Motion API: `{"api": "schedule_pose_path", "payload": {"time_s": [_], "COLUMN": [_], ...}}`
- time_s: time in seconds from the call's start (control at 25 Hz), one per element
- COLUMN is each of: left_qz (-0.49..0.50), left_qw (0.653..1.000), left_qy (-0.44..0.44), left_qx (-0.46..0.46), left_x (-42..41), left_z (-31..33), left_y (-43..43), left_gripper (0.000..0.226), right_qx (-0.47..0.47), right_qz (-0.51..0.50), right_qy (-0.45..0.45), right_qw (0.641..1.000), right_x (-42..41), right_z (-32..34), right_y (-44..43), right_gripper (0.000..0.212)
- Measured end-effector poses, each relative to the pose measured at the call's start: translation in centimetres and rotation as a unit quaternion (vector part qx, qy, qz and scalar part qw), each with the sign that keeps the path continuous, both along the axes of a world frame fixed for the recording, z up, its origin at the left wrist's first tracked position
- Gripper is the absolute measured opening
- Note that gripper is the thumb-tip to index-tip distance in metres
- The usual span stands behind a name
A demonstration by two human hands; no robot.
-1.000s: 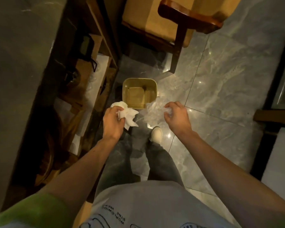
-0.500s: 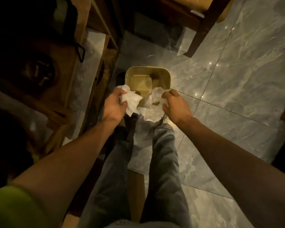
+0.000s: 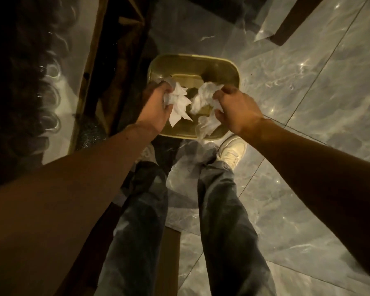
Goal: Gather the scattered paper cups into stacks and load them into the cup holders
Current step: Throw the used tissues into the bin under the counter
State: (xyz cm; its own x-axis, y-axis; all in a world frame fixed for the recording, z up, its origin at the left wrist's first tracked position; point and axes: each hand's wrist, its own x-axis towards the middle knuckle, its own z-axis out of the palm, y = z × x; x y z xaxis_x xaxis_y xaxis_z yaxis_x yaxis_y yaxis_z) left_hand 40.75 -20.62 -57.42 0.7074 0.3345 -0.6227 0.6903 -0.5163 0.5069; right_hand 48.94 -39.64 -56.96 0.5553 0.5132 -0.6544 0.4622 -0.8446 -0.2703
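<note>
Where the cups are cannot be told from this view; both hands hold other things over a bin (image 3: 201, 57). The left hand (image 3: 156, 107) is at the bin's 8 o'clock, its fingers curled tight round a crumpled white tissue (image 3: 179, 105), thumb pressed on the near side; loose points of tissue hang out towards the middle of the bin. The right hand (image 3: 238, 110) is at 4 o'clock, fingers and thumb curled round a bunched pale wrap (image 3: 204, 97), which may be thin plastic; I cannot tell for sure. A tail of the wrap trails across the near rim at 6 o'clock. Tissue and wrap lie close but apart.

The bin is yellowish, with rounded corners, and stands on a grey marbled floor (image 3: 308, 103). At its 5 o'clock, just beside the rim, is a pale shoe (image 3: 231, 151), and dark jeans (image 3: 226, 210) run down from there. At 9 o'clock stands a dark wooden frame (image 3: 94, 60). At 1 o'clock, well apart, a dark furniture leg (image 3: 291, 24) slants across the tiles.
</note>
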Motion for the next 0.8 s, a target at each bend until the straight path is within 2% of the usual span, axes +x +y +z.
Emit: {"api": "schedule_pose_path", "payload": {"time_s": [0.16, 0.28, 0.4, 0.52, 0.6, 0.64, 0.72, 0.8], "left_qz": [-0.067, -0.136, -0.066, -0.020, -0.051, -0.098, -0.179, -0.192], "left_qw": [0.996, 0.986, 0.993, 0.998, 0.993, 0.988, 0.974, 0.971], "left_qy": [0.017, 0.007, -0.018, 0.009, 0.021, 0.025, 0.030, 0.055], "left_qx": [0.053, 0.096, 0.100, 0.066, 0.102, 0.119, 0.134, 0.131], "left_x": [1.1, 1.1, 0.4, 0.0, 0.1, 0.2, 0.3, 0.1], "left_z": [-4.4, -7.2, -9.9, -13.2, -14.2, -14.1, -13.3, -12.4], "left_y": [0.5, 0.7, 0.2, 0.2, -0.2, -0.2, 0.0, 0.0], "left_gripper": [0.034, 0.033, 0.015, 0.006, 0.011, 0.015, 0.033, 0.045], "right_qx": [-0.004, -0.024, -0.058, -0.060, -0.058, -0.061, -0.059, -0.034], "right_qz": [0.047, 0.045, 0.032, 0.022, 0.006, -0.006, -0.022, -0.023], "right_qy": [-0.019, -0.026, -0.018, -0.004, 0.017, 0.030, 0.053, 0.065], "right_qw": [0.999, 0.998, 0.998, 0.998, 0.998, 0.998, 0.997, 0.997], "right_x": [0.1, 0.2, 0.3, 0.2, 0.1, 0.0, -0.1, -0.3], "right_z": [-3.9, -6.4, -8.4, -10.3, -11.0, -11.3, -11.3, -10.8], "right_y": [1.7, 3.3, 4.3, 4.8, 4.8, 4.7, 4.3, 4.0], "right_gripper": [0.043, 0.039, 0.041, 0.042, 0.043, 0.045, 0.049, 0.047]}}
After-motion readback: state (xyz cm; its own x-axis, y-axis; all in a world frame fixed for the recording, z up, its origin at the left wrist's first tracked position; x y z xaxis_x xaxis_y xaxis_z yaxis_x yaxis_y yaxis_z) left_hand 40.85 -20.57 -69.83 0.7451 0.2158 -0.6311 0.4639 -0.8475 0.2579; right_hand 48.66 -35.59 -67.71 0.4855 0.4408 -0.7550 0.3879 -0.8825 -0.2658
